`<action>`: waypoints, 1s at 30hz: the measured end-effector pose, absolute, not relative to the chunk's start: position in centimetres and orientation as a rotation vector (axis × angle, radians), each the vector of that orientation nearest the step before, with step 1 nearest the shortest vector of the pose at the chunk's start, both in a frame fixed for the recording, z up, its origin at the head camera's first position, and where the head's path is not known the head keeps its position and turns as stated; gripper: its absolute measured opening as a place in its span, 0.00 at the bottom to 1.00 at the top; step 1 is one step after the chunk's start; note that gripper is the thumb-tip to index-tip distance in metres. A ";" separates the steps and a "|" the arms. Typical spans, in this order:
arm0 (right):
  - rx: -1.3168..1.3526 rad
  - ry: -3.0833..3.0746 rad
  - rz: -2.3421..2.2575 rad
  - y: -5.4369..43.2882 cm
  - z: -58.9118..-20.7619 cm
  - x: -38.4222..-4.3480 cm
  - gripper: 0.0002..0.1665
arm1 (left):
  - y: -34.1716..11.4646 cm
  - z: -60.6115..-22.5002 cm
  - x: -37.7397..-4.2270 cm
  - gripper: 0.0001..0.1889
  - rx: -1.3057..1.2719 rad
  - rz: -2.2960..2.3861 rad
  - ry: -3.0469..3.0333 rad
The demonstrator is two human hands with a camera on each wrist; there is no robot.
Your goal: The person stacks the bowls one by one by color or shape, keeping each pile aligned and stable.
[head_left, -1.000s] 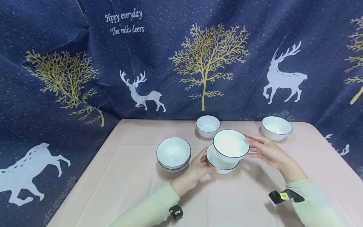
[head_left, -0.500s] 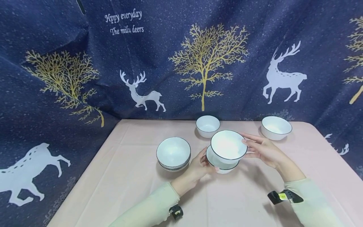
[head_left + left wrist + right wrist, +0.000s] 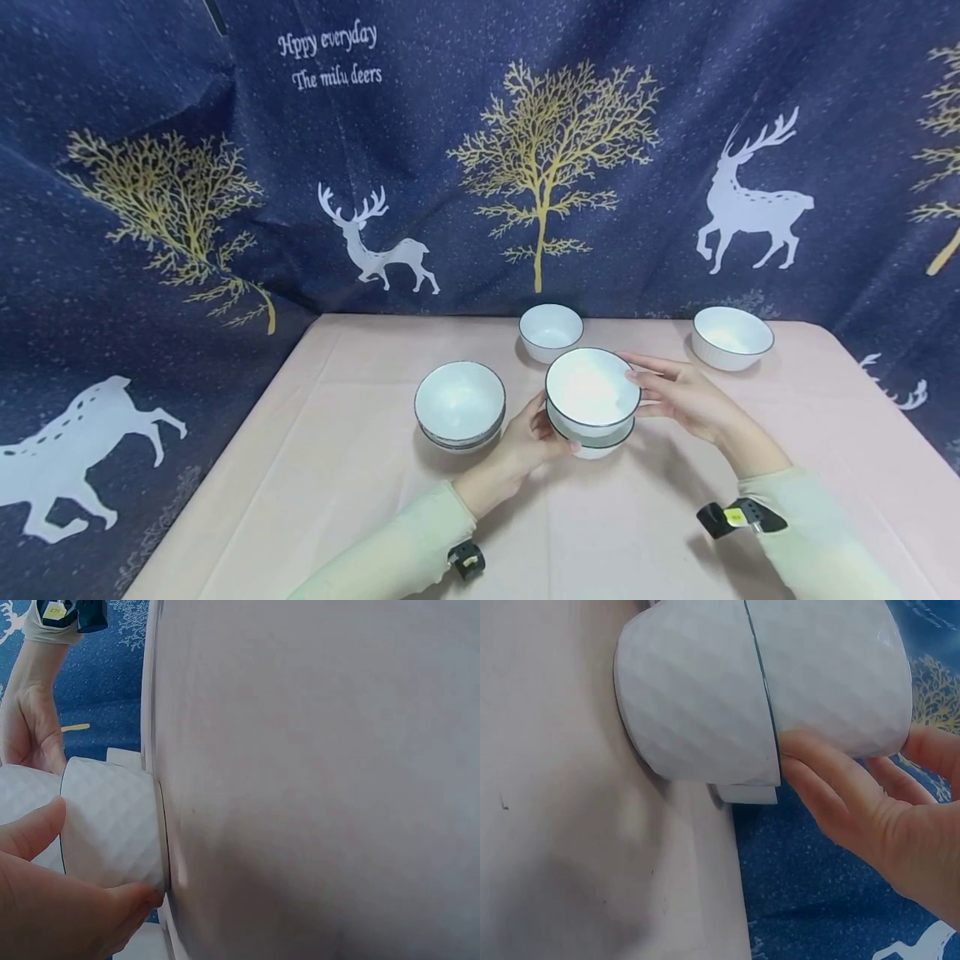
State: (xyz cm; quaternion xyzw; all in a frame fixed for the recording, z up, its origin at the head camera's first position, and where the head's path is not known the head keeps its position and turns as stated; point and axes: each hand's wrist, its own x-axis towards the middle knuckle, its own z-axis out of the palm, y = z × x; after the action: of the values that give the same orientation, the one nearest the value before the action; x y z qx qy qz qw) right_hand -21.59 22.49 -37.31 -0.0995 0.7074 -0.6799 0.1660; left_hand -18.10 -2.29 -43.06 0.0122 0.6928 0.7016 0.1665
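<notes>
A white bowl with a dark rim is pinched at its right side by my right hand, thumb near the rim and fingers along the outer wall. It sits directly over a matching lower bowl, covering most of that bowl's inside. My left hand grips the lower bowl from the left. In the right wrist view the textured upper bowl meets the rim of the lower bowl; how deep it nests cannot be told. The left wrist view shows my left thumb by the lower bowl's wall.
Left of my left hand stands a stack of similar bowls. Behind the hands is a single small bowl, and a wider bowl is at the back right. A blue deer-print cloth hangs behind the pink-covered table.
My right hand has carried the upper bowl left and slightly down, bringing it over the lower bowl. My left hand and the lower bowl have stayed in place.
</notes>
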 end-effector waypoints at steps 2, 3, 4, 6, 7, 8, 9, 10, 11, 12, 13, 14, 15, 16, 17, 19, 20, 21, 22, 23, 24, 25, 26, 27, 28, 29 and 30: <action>-0.286 2.021 -1.932 22.4 -37.4 -21.6 0.37 | -2.3 -43.0 -18.1 0.52 0.044 1.994 1.978; -0.286 2.022 -1.931 22.3 -37.5 -21.7 0.36 | -2.3 -43.0 -18.1 0.52 0.046 1.993 1.979; -0.287 2.022 -1.932 22.3 -37.6 -21.7 0.36 | -2.3 -43.0 -18.1 0.52 0.045 1.992 1.981; -0.286 2.019 -1.934 22.2 -37.8 -21.7 0.36 | -2.2 -43.0 -18.0 0.52 0.042 1.993 1.978; -0.286 2.018 -1.935 22.2 -37.8 -21.8 0.36 | -2.2 -43.0 -18.0 0.52 0.040 1.994 1.977; -0.289 2.020 -1.935 22.2 -37.9 -21.8 0.35 | -2.2 -43.0 -18.0 0.52 0.038 1.996 1.972; -0.293 2.027 -1.932 22.2 -38.0 -21.8 0.35 | -2.2 -43.0 -18.0 0.52 0.037 1.995 1.971; -0.297 2.034 -1.929 22.2 -38.0 -21.8 0.35 | -2.2 -43.0 -18.0 0.52 0.035 1.997 1.969; -0.300 2.041 -1.924 22.2 -38.0 -21.7 0.35 | -2.2 -43.0 -18.0 0.52 0.034 2.000 1.966; -0.303 2.050 -1.918 22.2 -38.1 -21.7 0.35 | -2.2 -43.0 -18.0 0.52 0.036 1.996 1.971; -0.305 2.059 -1.909 22.1 -38.1 -21.7 0.35 | -2.2 -43.1 -18.0 0.52 0.038 1.993 1.973; -0.304 2.067 -1.902 22.1 -38.1 -21.7 0.35 | -2.2 -43.1 -18.0 0.52 0.038 1.992 1.974; -0.301 2.076 -1.893 22.1 -38.0 -21.7 0.35 | -2.2 -43.1 -18.0 0.52 0.038 1.995 1.970; -0.297 2.081 -1.885 22.1 -38.0 -21.6 0.35 | -2.3 -43.1 -18.0 0.52 0.039 1.996 1.967; -0.293 2.089 -1.875 22.0 -38.0 -21.6 0.35 | -2.3 -43.1 -18.0 0.52 0.044 1.996 1.967; -0.288 2.099 -1.859 22.0 -38.0 -21.5 0.36 | -2.3 -43.1 -18.0 0.52 0.051 1.999 1.962; -0.285 2.103 -1.855 22.0 -38.0 -21.5 0.36 | -2.3 -43.1 -18.0 0.51 0.055 1.999 1.961; -0.285 2.107 -1.848 22.0 -38.0 -21.5 0.36 | -2.3 -43.1 -18.0 0.51 0.059 1.998 1.961; -0.286 2.111 -1.844 22.0 -38.0 -21.5 0.36 | -2.3 -43.1 -18.0 0.51 0.062 1.991 1.968; -0.286 2.115 -1.840 22.0 -38.0 -21.5 0.36 | -2.3 -43.1 -18.0 0.51 0.064 1.990 1.969; -0.287 2.116 -1.839 21.9 -38.0 -21.5 0.36 | -2.4 -43.1 -18.0 0.51 0.065 1.988 1.971; -0.285 2.118 -1.840 21.9 -38.0 -21.5 0.36 | -2.4 -43.1 -18.0 0.51 0.062 1.985 1.973; -0.285 2.119 -1.841 21.9 -37.9 -21.5 0.36 | -2.4 -43.1 -18.0 0.50 0.061 1.984 1.975; -0.285 2.120 -1.842 21.9 -37.9 -21.5 0.36 | -2.4 -43.0 -18.0 0.50 0.060 1.984 1.975; -0.285 2.120 -1.845 21.9 -37.9 -21.5 0.36 | -2.4 -43.0 -18.1 0.50 0.060 1.986 1.975; -0.284 2.121 -1.849 21.9 -37.9 -21.5 0.36 | -2.4 -43.0 -18.1 0.50 0.060 1.989 1.971; -0.279 2.122 -1.854 21.9 -37.9 -21.5 0.36 | -2.4 -43.0 -18.1 0.50 0.059 1.987 1.972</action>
State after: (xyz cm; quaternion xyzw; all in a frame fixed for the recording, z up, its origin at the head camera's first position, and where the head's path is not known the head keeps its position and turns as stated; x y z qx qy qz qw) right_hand -21.46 21.86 -37.92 -0.0975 0.7405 -0.6469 0.1542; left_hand -18.08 -2.39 -43.01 0.0207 0.6941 0.6992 0.1700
